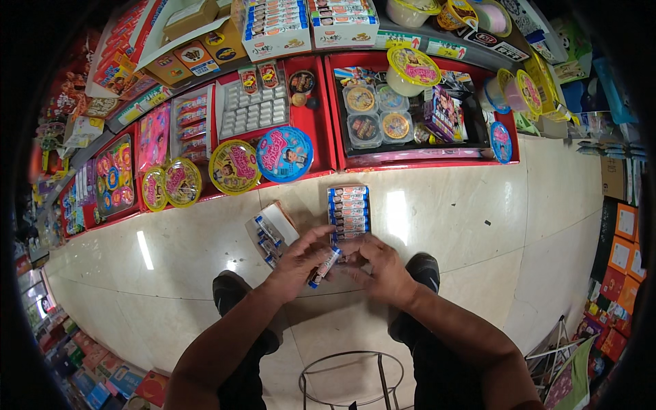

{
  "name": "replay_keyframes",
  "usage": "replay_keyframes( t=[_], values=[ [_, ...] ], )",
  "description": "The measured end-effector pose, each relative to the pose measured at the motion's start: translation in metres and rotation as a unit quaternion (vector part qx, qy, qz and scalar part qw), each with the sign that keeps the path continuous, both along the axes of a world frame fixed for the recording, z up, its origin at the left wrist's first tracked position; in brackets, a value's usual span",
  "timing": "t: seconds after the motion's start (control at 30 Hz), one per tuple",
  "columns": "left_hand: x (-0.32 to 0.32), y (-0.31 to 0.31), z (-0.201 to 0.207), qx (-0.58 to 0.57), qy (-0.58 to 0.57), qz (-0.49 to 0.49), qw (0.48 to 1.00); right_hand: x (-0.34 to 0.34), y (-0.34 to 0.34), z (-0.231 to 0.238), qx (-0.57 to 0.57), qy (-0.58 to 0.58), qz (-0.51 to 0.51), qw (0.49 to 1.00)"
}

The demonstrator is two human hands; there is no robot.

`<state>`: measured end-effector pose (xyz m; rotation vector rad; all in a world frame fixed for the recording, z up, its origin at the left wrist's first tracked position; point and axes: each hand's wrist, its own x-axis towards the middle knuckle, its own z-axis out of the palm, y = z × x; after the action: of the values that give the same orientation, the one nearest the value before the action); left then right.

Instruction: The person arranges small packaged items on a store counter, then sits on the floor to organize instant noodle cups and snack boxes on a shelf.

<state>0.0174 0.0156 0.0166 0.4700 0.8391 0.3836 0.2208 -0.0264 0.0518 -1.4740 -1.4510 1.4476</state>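
Observation:
My left hand point(301, 263) grips a small roll of candy point(324, 268) in a blue, white and pink wrapper, between thumb and fingers. Just right of that roll is my right hand point(383, 270), its fingers bent and apart, slightly blurred, with nothing visible between them. Beyond my hands a neat row of like candy rolls point(349, 205) lies stacked on the floor; its near end is hidden by my fingers. An opened carton point(281, 223) lies slanted to the left, with several loose rolls point(267, 239) in it.
A red-edged display shelf point(424, 162) with tubs and sweets runs across the far side. Cartons of similar rolls point(277, 31) stand above it. A round metal stool frame point(352, 355) is between my legs. Boxes point(625, 229) line the right, and a folding frame with cloth point(570, 376) stands lower right.

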Motion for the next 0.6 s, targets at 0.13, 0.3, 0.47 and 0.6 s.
replay_keyframes(
  t=[0.13,0.3,0.47,0.6],
  values=[
    [0.014,0.0,0.003,0.065,0.057,-0.095,0.992,0.011,0.004,-0.01,0.163,-0.168,0.097,0.967],
    [0.019,0.013,-0.012,0.15,0.143,-0.118,0.971,0.029,0.011,-0.029,0.167,-0.226,0.074,0.957],
    [0.029,0.026,-0.043,0.334,0.282,0.003,0.9,0.037,0.031,-0.055,0.106,-0.254,-0.062,0.96],
    [0.045,0.033,-0.061,0.449,0.345,0.055,0.823,0.034,0.041,-0.072,0.119,-0.28,-0.092,0.948]
  ],
)
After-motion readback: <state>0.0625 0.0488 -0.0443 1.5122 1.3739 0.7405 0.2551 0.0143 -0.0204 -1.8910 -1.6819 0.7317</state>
